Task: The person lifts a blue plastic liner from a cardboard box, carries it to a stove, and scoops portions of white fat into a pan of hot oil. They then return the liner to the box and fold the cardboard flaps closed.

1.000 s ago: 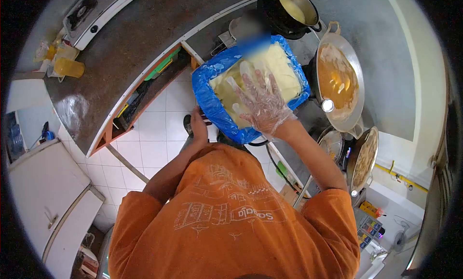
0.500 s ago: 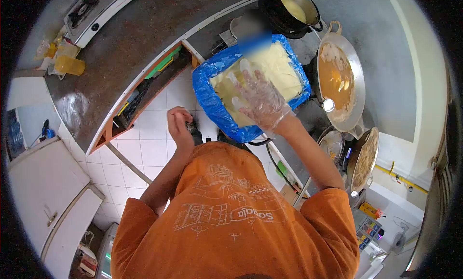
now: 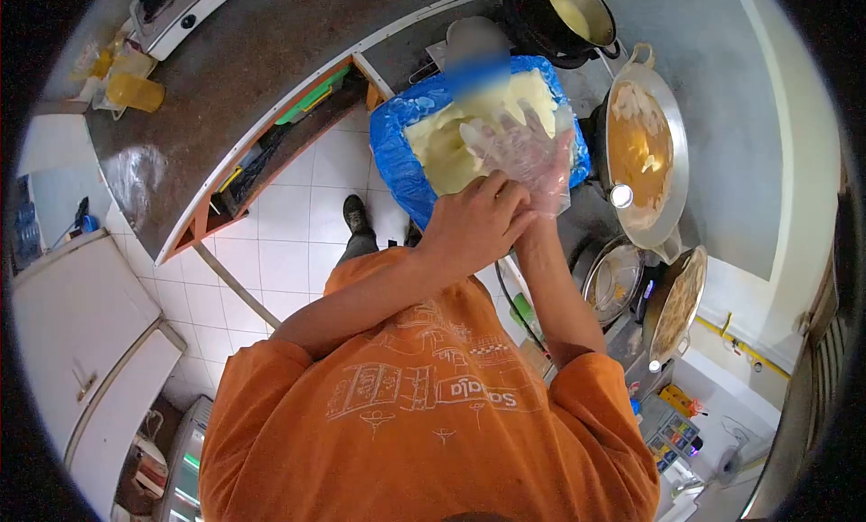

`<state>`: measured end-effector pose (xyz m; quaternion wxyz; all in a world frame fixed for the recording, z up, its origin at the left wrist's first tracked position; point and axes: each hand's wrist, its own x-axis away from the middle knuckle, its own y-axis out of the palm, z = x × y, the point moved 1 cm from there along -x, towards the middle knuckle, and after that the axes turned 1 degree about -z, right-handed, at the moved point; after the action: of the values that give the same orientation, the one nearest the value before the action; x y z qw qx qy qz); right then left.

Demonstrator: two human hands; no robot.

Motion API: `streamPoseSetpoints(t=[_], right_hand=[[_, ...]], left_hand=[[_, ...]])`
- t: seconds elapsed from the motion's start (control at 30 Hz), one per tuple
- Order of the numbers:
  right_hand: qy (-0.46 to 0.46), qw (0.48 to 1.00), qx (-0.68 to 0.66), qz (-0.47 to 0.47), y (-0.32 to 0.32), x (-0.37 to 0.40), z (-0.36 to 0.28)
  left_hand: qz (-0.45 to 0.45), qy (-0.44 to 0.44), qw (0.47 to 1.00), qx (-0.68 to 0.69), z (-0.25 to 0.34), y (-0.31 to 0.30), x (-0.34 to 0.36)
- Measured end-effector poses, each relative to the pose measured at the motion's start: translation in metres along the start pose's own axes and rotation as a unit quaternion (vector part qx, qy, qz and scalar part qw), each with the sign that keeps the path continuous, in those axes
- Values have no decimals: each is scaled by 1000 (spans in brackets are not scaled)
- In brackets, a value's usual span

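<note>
Two hands meet over the blue tub point(image 3: 392, 166) of pale dough point(image 3: 442, 143). The right hand point(image 3: 519, 147) wears a see-through glove point(image 3: 557, 184), fingers spread a little over the dough. The bare left hand point(image 3: 474, 224) is curled, pinching the glove at the right wrist. A pan point(image 3: 645, 138) of orange liquid sits beside the tub

The left hand point(image 3: 474, 224) lies over the wrist of the right hand point(image 3: 523, 147) and hides the cuff of its clear glove point(image 3: 555, 175). Whether its curled fingers pinch the plastic or only rest on it cannot be told, and it also covers the near corner of the blue-lined tub point(image 3: 392, 157). A blurred patch point(image 3: 478, 57) masks the tub's far edge on the bench point(image 3: 271, 53), while the pot point(image 3: 564, 12) and the stove point(image 3: 176, 3) at the bench's far edge are cut off by the picture's top.
</note>
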<state>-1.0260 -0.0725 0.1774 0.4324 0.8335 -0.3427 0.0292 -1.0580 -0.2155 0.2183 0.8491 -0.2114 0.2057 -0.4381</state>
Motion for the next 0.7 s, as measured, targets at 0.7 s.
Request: streamPoseSetpoints(t=[0.7], right_hand=[[-92, 993, -75, -16, 7, -3, -28]], left_hand=[[-46, 111, 981, 149, -2, 28, 14]])
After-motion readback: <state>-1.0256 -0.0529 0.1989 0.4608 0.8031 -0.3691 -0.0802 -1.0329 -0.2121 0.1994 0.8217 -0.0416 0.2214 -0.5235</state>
